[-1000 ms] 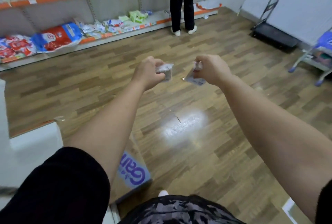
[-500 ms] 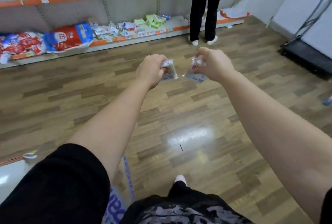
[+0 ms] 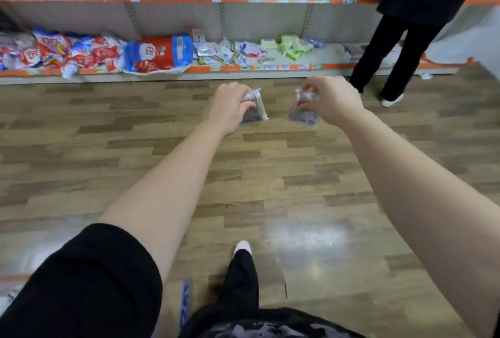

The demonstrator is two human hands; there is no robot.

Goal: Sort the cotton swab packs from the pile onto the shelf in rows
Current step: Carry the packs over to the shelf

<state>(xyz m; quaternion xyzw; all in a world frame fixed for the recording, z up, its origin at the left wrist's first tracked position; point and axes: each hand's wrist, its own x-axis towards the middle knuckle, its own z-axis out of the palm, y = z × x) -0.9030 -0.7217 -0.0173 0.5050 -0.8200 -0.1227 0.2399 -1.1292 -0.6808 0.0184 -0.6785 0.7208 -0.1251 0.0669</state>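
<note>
Cotton swab packs, two of them, hang above the floor at twelve o'clock, well short of the shelf. The left pack point(image 3: 254, 114) is gripped by the left hand point(image 3: 230, 106), whose curled fingers hide its upper part. The right pack point(image 3: 303, 115) is pinched at its crinkled top by the right hand point(image 3: 331, 99). The print on both is blurred.

The small packets point(image 3: 230, 53) heaped on the lower shelf point(image 3: 335, 66) are too smeared to tell apart. A second person point(image 3: 400, 48) at two o'clock is cut off above the waist.

The wood-pattern floor point(image 3: 94, 148) shows a glare patch at five o'clock. The orange-edged shelf runs from ten to two o'clock, with a red-and-blue bag point(image 3: 159, 53) at eleven.

Bare floor lies between the hands and the shelf edge. The second person stands close against the shelf's right end.
</note>
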